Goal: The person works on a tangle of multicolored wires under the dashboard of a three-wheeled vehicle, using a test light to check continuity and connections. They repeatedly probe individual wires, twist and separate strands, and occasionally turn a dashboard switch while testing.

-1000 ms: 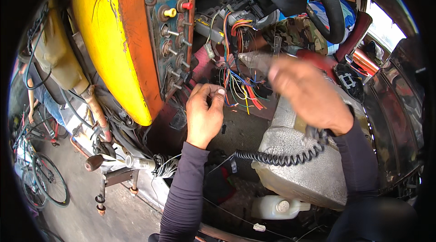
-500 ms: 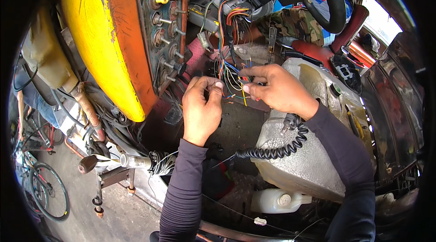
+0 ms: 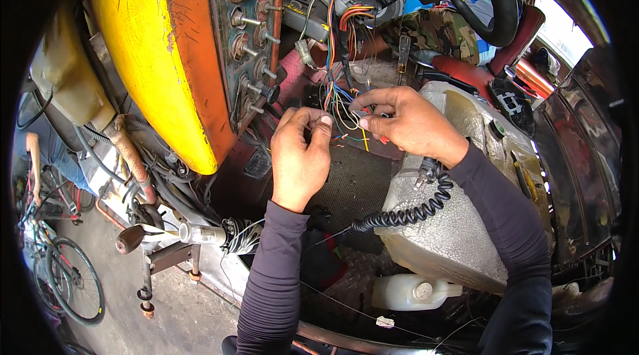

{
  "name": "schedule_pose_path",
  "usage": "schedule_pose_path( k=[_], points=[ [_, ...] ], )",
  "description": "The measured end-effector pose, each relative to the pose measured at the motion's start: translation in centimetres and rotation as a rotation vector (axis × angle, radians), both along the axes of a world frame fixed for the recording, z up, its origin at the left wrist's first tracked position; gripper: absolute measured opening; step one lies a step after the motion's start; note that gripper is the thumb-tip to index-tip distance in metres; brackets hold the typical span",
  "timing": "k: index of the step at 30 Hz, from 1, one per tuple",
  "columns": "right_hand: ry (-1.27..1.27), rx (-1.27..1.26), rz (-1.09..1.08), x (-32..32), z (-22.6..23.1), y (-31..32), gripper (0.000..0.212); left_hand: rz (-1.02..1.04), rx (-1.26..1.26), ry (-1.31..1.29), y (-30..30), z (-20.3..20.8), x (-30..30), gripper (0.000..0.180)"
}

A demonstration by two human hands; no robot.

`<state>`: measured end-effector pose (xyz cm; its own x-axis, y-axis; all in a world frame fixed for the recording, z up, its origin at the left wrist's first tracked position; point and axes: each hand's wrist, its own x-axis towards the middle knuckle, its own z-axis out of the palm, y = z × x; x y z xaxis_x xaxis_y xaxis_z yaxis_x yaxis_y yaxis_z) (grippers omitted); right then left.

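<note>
A loose bundle of coloured wires [image 3: 331, 75] hangs from under the dashboard, its thin ends reaching down between my hands. My left hand [image 3: 301, 155] is closed in a pinch just left of the wire ends; whatever lies between thumb and forefinger is hidden. To the right, my right hand [image 3: 416, 125] has its thumb and bent forefinger pressed together on wires beside the bundle. A yellow wire [image 3: 365, 140] sticks down below these fingertips, and a bit of red shows under the thumb.
An orange and yellow panel with switches [image 3: 249, 42] stands at left. Above right is a steering wheel [image 3: 504, 8]. A coiled black cable [image 3: 406, 217] crosses the silver-covered housing [image 3: 426, 242]. Below lies a white plastic jug [image 3: 416, 294]. A person in camouflage clothing [image 3: 426, 35] is beyond.
My right forefinger has curled in toward the thumb, where the fingers were more stretched before. The left hand keeps its pinch. The whole view has shifted slightly.
</note>
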<state>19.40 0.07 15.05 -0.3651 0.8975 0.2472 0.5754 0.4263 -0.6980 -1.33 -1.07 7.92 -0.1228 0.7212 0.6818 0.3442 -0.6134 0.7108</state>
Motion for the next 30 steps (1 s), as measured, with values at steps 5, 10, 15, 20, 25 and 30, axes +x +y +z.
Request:
schedule_pose_path(
  k=[5, 10, 15, 20, 25, 30],
  points=[
    [-0.007, -0.010, 0.030, -0.01, 0.17, 0.00, 0.033, 0.023, 0.016, 0.024, -0.09, 0.05, -0.02, 0.009],
    [-0.006, -0.025, 0.050, 0.03, 0.63, -0.47, 0.035, 0.030, 0.028, 0.034, -0.06, 0.03, -0.02, 0.009],
    [0.033, -0.101, 0.028, -0.06, 0.72, -0.56, 0.031, 0.012, 0.001, 0.037, -0.08, -0.10, -0.16, 0.012],
    [0.131, -0.117, 0.064, -0.12, 0.80, -0.74, 0.028, 0.022, 0.015, 0.041, -0.09, -0.14, -0.09, 0.014],
    [0.145, -0.161, 0.086, 0.68, 0.72, -0.72, 0.028, 0.012, -0.020, 0.028, -0.16, -0.13, -0.09, 0.015],
    [0.151, -0.132, 0.089, 0.63, 0.61, -0.54, 0.031, 0.031, 0.008, 0.007, 0.01, -0.31, 0.03, 0.010]
  ],
)
